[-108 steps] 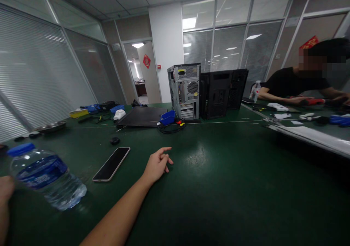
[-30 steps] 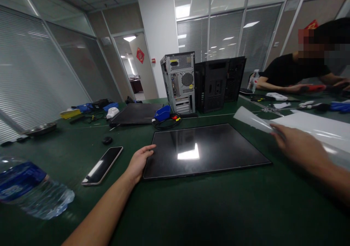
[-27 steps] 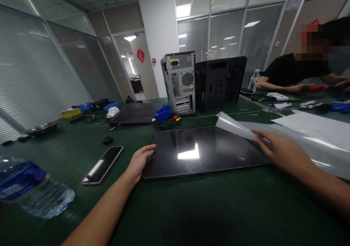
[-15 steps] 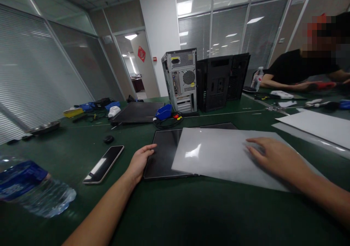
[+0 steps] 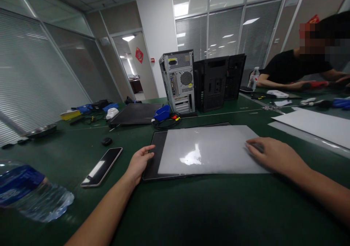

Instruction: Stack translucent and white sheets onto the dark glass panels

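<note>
White sheet (image 5: 216, 145) over black panel (image 5: 155, 162)

We see the sheet covering most of the panel, which lies flat on the green desk (image 5: 191, 213); dark strips show at its left and back. Our left hand (image 5: 138, 162) touches the panel's left edge, thumb and forefinger slightly parted over the rim; we cannot tell whether it grips. Our right hand (image 5: 277, 154) curves over the sheet's right end, blurred, and we cannot tell whether it pinches. A phone (image 5: 102, 166) and a water bottle (image 5: 35, 191) lie to our left, 2 or more pale sheets (image 5: 317, 129) to our right. Behind the panel stands a computer case (image 5: 179, 83); a co-worker (image 5: 295, 69) leans on the far right.
</note>
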Available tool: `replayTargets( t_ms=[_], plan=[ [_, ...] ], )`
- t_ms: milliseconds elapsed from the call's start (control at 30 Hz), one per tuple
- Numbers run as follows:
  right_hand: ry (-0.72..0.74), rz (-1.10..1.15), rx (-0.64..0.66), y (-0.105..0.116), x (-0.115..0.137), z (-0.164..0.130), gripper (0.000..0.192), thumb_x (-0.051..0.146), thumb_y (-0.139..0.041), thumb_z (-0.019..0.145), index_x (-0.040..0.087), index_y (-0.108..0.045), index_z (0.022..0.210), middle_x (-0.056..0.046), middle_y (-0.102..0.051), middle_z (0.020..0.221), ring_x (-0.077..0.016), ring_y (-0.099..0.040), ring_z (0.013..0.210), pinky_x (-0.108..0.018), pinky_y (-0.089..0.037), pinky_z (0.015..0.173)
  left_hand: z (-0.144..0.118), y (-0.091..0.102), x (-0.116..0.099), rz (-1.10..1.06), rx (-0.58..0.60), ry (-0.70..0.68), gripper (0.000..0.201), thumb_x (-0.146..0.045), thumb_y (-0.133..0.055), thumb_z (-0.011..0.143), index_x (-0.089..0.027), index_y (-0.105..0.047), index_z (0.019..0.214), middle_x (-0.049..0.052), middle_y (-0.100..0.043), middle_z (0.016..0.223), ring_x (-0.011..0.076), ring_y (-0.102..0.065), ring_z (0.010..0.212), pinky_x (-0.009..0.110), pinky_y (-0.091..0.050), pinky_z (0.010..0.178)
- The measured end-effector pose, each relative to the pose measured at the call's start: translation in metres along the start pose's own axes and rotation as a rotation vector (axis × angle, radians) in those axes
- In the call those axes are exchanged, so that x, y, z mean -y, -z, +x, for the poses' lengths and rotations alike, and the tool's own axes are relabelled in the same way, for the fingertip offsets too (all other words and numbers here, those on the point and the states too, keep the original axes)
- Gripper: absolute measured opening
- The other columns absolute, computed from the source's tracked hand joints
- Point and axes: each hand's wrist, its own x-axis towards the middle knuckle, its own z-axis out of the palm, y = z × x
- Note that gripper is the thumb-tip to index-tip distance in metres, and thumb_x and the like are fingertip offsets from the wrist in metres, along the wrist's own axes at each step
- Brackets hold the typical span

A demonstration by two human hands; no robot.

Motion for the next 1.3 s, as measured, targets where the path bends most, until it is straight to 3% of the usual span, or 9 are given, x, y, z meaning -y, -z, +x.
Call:
replayTargets(
  t_ms=[133, 233, 300, 467, 700, 967, 1100, 1200, 1300],
  plan=[
    [0.260, 0.088, 0.098, -0.010, -0.004, 0.002, 0.056, 0.060, -0.043, 0.089, 0.026, -0.058, 0.131, -0.003, -0.053, 0.137, -0.0262, -0.048, 0.127, -0.049, -0.037, 0.110, -0.003, -0.003, -0.003, 0.044, -0.013, -0.012, 0.041, -0.010, -0.068, 0.075, -0.018, -0.066, 0.115, 0.006, -0.072, 0.091, 0.0138, -0.066, 0.070, 0.023, -0.051, 0.063],
    [0.356, 0.069, 0.121, -0.013, -0.003, 0.003, 0.059, 0.061, -0.044, 0.088, 0.031, -0.049, 0.139, 0.000, -0.043, 0.146, -0.0264, -0.035, 0.137, -0.052, -0.025, 0.116, -0.005, -0.005, -0.005, 0.080, -0.049, -0.041, 0.039, -0.004, -0.067, 0.074, -0.017, -0.068, 0.111, 0.007, -0.071, 0.099, 0.0131, -0.066, 0.082, 0.020, -0.050, 0.069],
    [0.307, 0.011, 0.060, -0.010, -0.003, 0.003, 0.061, 0.063, -0.045, 0.087, 0.029, -0.053, 0.136, -0.003, -0.047, 0.143, -0.0300, -0.040, 0.134, -0.056, -0.029, 0.112, -0.005, -0.005, -0.006, 0.088, -0.057, -0.047, 0.042, 0.000, -0.066, 0.072, -0.017, -0.068, 0.110, 0.007, -0.071, 0.097, 0.0134, -0.066, 0.082, 0.020, -0.050, 0.069],
    [0.056, -0.017, -0.023, -0.005, -0.012, 0.006, 0.058, 0.063, -0.039, 0.088, 0.021, -0.068, 0.116, -0.011, -0.064, 0.117, -0.0316, -0.061, 0.100, -0.052, -0.052, 0.082, -0.002, -0.002, -0.002, 0.051, 0.012, -0.019, 0.053, 0.003, -0.057, 0.073, -0.019, -0.062, 0.121, 0.006, -0.070, 0.092, 0.0128, -0.064, 0.062, 0.023, -0.051, 0.056],
    [0.158, 0.108, 0.077, -0.012, -0.018, 0.009, 0.053, 0.062, -0.043, 0.088, 0.029, -0.062, 0.125, -0.003, -0.057, 0.132, -0.0268, -0.053, 0.119, -0.050, -0.045, 0.100, 0.000, 0.000, -0.001, -0.007, -0.004, 0.003, 0.060, 0.003, -0.047, 0.068, -0.017, -0.060, 0.123, 0.006, -0.070, 0.090, 0.0110, -0.060, 0.053, 0.020, -0.044, 0.045],
    [-0.012, 0.220, 0.101, -0.001, -0.010, 0.005, 0.058, 0.064, -0.041, 0.088, 0.027, -0.060, 0.130, -0.007, -0.065, 0.119, -0.0249, -0.065, 0.090, -0.043, -0.055, 0.075, -0.007, -0.005, -0.008, -0.020, -0.013, 0.020, 0.059, 0.004, -0.053, 0.071, -0.018, -0.058, 0.126, 0.005, -0.069, 0.088, 0.0112, -0.060, 0.051, 0.022, -0.049, 0.048],
    [-0.069, 0.282, 0.061, 0.006, -0.010, 0.007, 0.055, 0.064, -0.043, 0.087, 0.030, -0.063, 0.125, -0.003, -0.066, 0.118, -0.0237, -0.063, 0.096, -0.040, -0.052, 0.083, -0.005, -0.004, -0.006, -0.011, 0.024, 0.021, 0.062, 0.006, -0.049, 0.074, -0.019, -0.053, 0.130, 0.007, -0.070, 0.094, 0.0118, -0.063, 0.055, 0.022, -0.050, 0.050],
    [-0.167, 0.241, 0.036, 0.015, -0.037, 0.014, 0.055, 0.066, -0.041, 0.087, 0.031, -0.063, 0.123, -0.002, -0.064, 0.120, -0.0253, -0.061, 0.101, -0.039, -0.050, 0.084, -0.003, -0.003, -0.005, -0.002, 0.028, 0.022, 0.062, 0.005, -0.048, 0.076, -0.020, -0.051, 0.132, 0.008, -0.070, 0.101, 0.0124, -0.064, 0.057, 0.022, -0.051, 0.050],
    [-0.315, 0.012, -0.069, 0.020, -0.097, 0.022, 0.062, 0.067, -0.037, 0.087, 0.028, -0.056, 0.131, -0.008, -0.058, 0.127, -0.0297, -0.058, 0.103, -0.042, -0.048, 0.080, -0.003, -0.004, -0.005, 0.007, 0.027, 0.030, 0.061, 0.004, -0.048, 0.076, -0.020, -0.052, 0.132, 0.009, -0.070, 0.105, 0.0124, -0.064, 0.057, 0.022, -0.050, 0.049]
  ],
)
